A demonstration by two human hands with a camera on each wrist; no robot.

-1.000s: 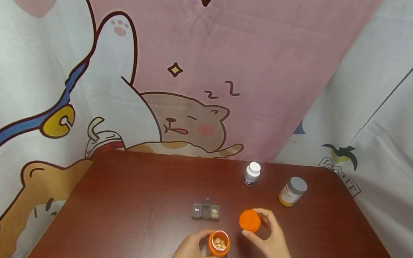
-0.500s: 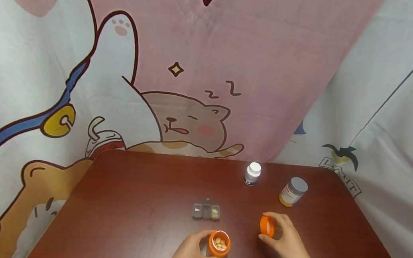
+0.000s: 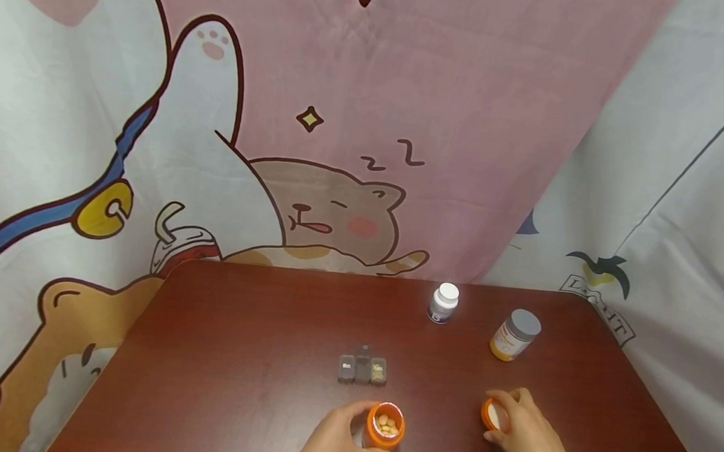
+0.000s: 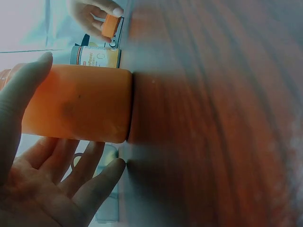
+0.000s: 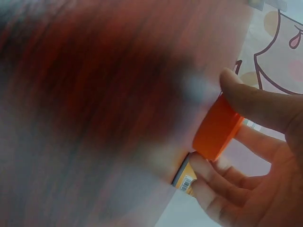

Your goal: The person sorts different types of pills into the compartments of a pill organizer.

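An orange pill bottle, uncapped, stands on the table near its front edge. Tan tablets show through its mouth in the head view. My left hand grips this bottle, thumb on one side and fingers on the other. To the right, my right hand pinches an orange cap between thumb and fingers, its pale inner side partly showing in the head view. Behind the bottle lies a small grey pill organizer with labelled compartments; its middle lid looks raised.
A white bottle stands at the back right of the table. Nearer, on the right, is a jar with a grey lid. A cartoon-printed cloth hangs behind the dark red wooden table.
My right hand has carried the cap to the right and toward the table, turning it so its inner side shows. The left hand and the pill bottle have stayed in place.
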